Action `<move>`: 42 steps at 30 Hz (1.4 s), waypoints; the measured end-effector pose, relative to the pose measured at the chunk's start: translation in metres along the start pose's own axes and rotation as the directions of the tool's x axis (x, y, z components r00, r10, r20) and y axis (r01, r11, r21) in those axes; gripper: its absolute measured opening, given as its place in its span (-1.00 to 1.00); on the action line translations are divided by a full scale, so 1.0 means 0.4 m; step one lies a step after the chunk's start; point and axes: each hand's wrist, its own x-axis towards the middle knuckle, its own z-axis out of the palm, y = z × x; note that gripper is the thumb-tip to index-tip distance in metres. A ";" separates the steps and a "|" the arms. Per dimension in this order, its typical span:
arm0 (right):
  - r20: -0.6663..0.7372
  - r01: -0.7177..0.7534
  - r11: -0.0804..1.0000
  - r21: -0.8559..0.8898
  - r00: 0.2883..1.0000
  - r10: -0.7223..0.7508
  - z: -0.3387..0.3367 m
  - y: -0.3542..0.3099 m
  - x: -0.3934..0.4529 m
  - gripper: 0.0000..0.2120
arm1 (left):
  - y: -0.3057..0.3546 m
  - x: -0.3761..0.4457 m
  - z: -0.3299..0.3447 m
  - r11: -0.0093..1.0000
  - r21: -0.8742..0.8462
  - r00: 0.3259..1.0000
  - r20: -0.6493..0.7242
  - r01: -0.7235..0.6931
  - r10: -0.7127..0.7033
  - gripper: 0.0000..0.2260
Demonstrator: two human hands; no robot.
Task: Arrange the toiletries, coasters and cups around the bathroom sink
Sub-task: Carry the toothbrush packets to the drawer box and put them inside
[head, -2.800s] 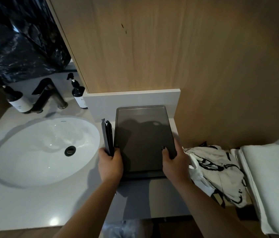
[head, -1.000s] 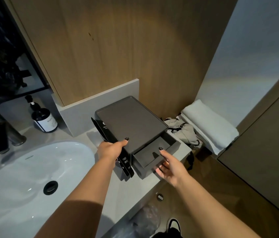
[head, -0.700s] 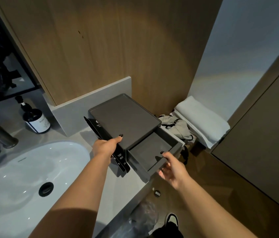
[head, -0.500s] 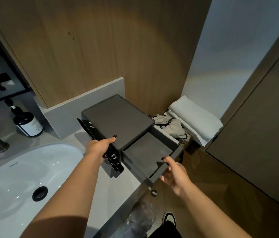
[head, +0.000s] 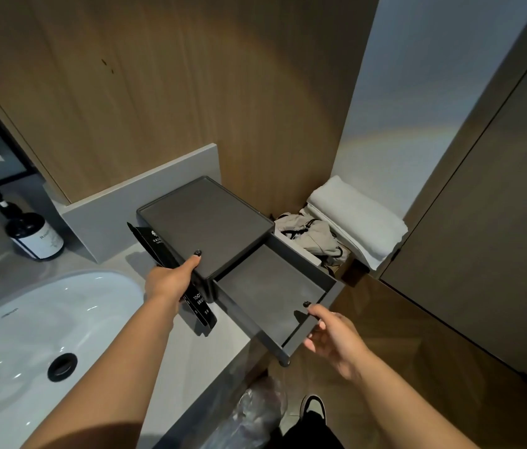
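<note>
A dark grey box (head: 203,225) sits on the grey counter (head: 190,361) right of the white sink (head: 29,335). Its drawer (head: 268,293) is pulled far out over the counter's edge, and nothing shows inside it. My left hand (head: 168,280) grips flat black toiletry packets (head: 202,306) against the box's left side, with the thumb lying on the lid. My right hand (head: 333,335) pinches the drawer's front wall, thumb on the rim and fingers outside it.
A dark pump bottle (head: 37,238) with a white label stands behind the sink by the grey backsplash (head: 110,215). Right of the box lie a crumpled printed bag (head: 310,234) and a folded white towel (head: 356,218). Below the counter sit a plastic-lined bin (head: 255,413) and my shoe (head: 314,406).
My right hand has left the box's side, taken the drawer's front and drawn it out further. My left hand kept the packets against the box. The view swung right.
</note>
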 end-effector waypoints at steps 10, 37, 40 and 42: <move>-0.192 0.238 0.794 -0.559 0.895 -0.403 -0.058 -0.065 0.003 -0.45 | 0.009 -0.114 -0.001 0.910 -0.413 0.997 -0.074 -0.040 0.010 -0.78; 0.659 0.400 0.734 -0.549 0.747 0.086 -0.100 -0.224 -0.048 -0.95 | -0.062 -0.520 0.225 0.905 -0.415 0.995 -0.087 -0.087 0.056 -0.78; 0.681 0.325 0.788 -0.523 0.715 0.157 -0.079 -0.213 -0.057 -0.85 | -0.067 -0.521 0.202 0.906 -0.401 0.987 -0.137 -0.136 0.087 -0.90; 0.693 0.332 0.776 -0.536 0.698 0.181 -0.054 -0.196 -0.072 -0.73 | -0.067 -0.524 0.191 0.908 -0.384 0.982 -0.152 -0.167 0.116 -0.91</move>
